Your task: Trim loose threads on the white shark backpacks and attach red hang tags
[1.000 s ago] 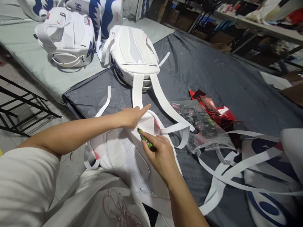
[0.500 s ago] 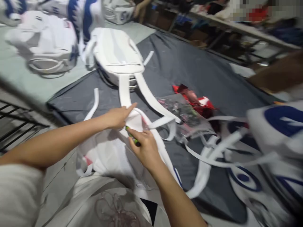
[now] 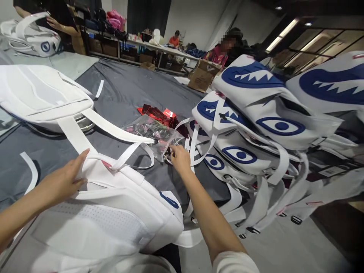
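Note:
In front of me lies a white backpack (image 3: 113,212) with its mesh back panel up and its straps loose. My left hand (image 3: 64,178) rests on its top edge by the strap, fingers stretched and apart. Farther right, my right hand (image 3: 181,157) reaches to a clear plastic bag (image 3: 152,129) of small dark and green pieces. Its fingers are bent together at the bag's near right edge; a small dark bit shows at the fingertips, too small to name. A white webbing strap (image 3: 139,161) loops between the two hands.
Another white backpack (image 3: 42,91) lies at the left. Red shiny wrapping (image 3: 162,115) sits behind the plastic bag. Stacked white backpacks with blue eyes and teeth (image 3: 241,151) crowd the right, straps hanging. A cardboard box (image 3: 203,76) and other people are beyond the grey-covered table (image 3: 122,81).
My right hand has left the white backpack, where it held a green-and-black item, and moved right to the plastic bag. My left hand stays at the backpack's top. The view has swung right and up.

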Demonstrator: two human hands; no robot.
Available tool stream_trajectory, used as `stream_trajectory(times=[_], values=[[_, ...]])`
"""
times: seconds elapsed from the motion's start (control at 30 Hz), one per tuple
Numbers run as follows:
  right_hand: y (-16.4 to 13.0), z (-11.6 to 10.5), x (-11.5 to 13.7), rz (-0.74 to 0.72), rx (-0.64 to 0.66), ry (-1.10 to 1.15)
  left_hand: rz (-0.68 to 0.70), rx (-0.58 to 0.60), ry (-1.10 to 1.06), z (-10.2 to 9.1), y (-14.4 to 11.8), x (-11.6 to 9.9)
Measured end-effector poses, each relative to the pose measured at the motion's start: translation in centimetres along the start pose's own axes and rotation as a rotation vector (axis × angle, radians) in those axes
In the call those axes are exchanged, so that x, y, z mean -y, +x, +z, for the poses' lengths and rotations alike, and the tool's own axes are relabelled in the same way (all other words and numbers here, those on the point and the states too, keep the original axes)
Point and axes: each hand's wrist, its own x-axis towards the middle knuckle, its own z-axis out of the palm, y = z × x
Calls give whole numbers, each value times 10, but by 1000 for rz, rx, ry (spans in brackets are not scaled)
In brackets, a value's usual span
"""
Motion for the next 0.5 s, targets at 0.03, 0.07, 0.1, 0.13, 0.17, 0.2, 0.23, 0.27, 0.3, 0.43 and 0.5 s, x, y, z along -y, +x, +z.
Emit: stream_trajectory(times=[0.03,0.07,0.1,0.13,0.17,0.2,0.23,0.27,0.3,0.43,0.5], values=[[14,12,-17,-9,60,-43,-15,-4,0,1,0,0],[26,24,-29,-35,106,-65,-19,-12,1,2,1,-1],[35,34,-37,-65,132,-66,-23,-26,1,2,1,-2],[43,44,-41,-93,157,-77,-31,-41,-1,3,1,-2],[48,52,-43,-119,178,-91,-42,-51,-2,3,1,-3],[51,59,-43,-143,195,-107,-51,-51,-2,3,0,-3],[52,64,-43,-165,206,-123,-59,-49,-6,3,0,-4],[51,68,-41,-182,209,-141,-66,-49,-15,3,-1,-4],[50,71,-40,-194,207,-158,-70,-52,-27,4,-1,-3],[41,75,-36,-196,192,-206,-50,-75,-55,9,0,6],[39,72,-36,-192,201,-202,-25,-80,-53,13,4,12]])
